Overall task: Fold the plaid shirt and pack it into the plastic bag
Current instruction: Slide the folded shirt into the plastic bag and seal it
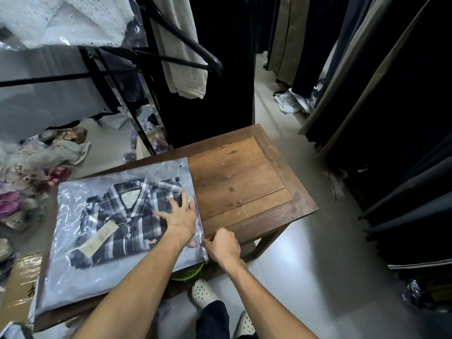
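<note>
The folded plaid shirt [115,223], dark with white stripes and paper tags, lies inside the clear plastic bag [73,277] on the left half of the wooden table [244,172]. My left hand [179,215] lies flat with fingers spread on the bag, over the shirt's right side. At the bag's right edge, near the table's front, my right hand [221,244] pinches the plastic.
A black clothes rack [151,67] with hanging garments stands behind the table. Dark clothes hang along the right. Piles of bagged clothing [31,174] lie on the floor at left. A cardboard box [22,285] sits by the table's left corner. My feet in white clogs [203,292] are below.
</note>
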### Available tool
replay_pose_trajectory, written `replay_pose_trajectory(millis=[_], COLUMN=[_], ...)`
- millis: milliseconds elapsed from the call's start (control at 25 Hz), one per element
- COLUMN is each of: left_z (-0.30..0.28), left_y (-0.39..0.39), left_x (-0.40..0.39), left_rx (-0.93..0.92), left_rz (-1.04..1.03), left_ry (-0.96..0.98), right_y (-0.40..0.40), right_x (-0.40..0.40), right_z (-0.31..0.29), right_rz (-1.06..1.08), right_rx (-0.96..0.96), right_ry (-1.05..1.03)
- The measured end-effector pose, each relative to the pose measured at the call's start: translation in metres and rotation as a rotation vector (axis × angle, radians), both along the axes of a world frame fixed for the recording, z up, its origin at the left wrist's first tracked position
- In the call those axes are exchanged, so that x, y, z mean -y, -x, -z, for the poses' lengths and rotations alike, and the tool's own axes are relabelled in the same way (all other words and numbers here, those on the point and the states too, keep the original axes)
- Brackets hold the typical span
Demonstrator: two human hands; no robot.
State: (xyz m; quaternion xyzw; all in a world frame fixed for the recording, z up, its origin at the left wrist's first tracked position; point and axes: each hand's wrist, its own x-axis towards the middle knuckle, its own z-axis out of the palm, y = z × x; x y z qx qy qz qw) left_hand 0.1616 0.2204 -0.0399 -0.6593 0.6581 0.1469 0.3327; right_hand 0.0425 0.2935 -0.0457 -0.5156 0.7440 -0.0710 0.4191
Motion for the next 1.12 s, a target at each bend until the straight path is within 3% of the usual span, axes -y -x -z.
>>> replay_pose_trajectory(millis=[240, 640, 800, 960, 1120], left_z=[0.003, -0.005, -0.009, -0.013, -0.012], left_y=[0.003, -0.004, -0.041, -0.091, -0.14], left_x=[-0.001, -0.001, 0.006, 0.027, 0.054], left_rx=[-0.058, -0.028, -0.25, -0.538, -0.482], left_rz=[-0.103, 0.059, 0.129, 0.125, 0.131], left_ry=[0.021, 0.037, 0.002, -0.007, 0.188], right_y=[0.007, 0.012, 0.009, -0.03, -0.09], right_x=[-0.01, -0.016, 0.0, 0.007, 0.014], right_z=[0.005, -0.003, -0.012, -0.018, -0.022], right_rz=[-0.18, -0.318, -0.268, -0.153, -0.195], right_rx=[-0.051, -0.121, -0.023, 0.215, 0.31], right_ry=[0.005, -0.008, -0.004, 0.044, -0.006])
